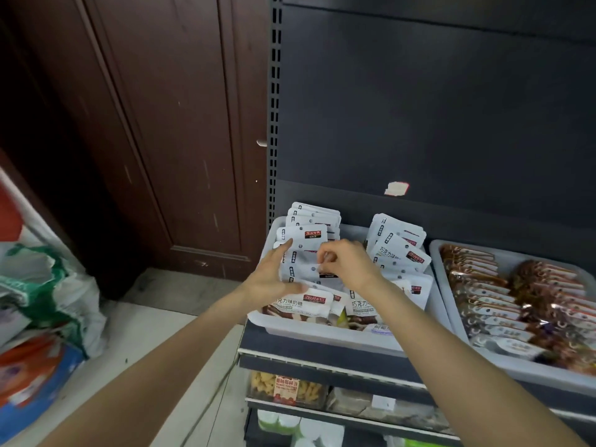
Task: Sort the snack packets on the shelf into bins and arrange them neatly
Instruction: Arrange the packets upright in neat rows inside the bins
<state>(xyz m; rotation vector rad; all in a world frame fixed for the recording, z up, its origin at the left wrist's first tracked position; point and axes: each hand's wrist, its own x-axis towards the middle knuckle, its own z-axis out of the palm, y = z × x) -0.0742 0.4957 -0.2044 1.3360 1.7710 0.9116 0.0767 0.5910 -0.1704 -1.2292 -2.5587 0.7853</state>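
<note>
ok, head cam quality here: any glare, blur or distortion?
Head view: wide-angle bend on the shelf upright; dim, flat light on the back panel; glare specks on the brown packets; right hand fingers slightly soft; white packets' print readable.

Both arms stretched forward. Left hand [272,275] fingers straight, thumb spread. Right hand [346,262] fingers curled, pinching at the fingertips.
</note>
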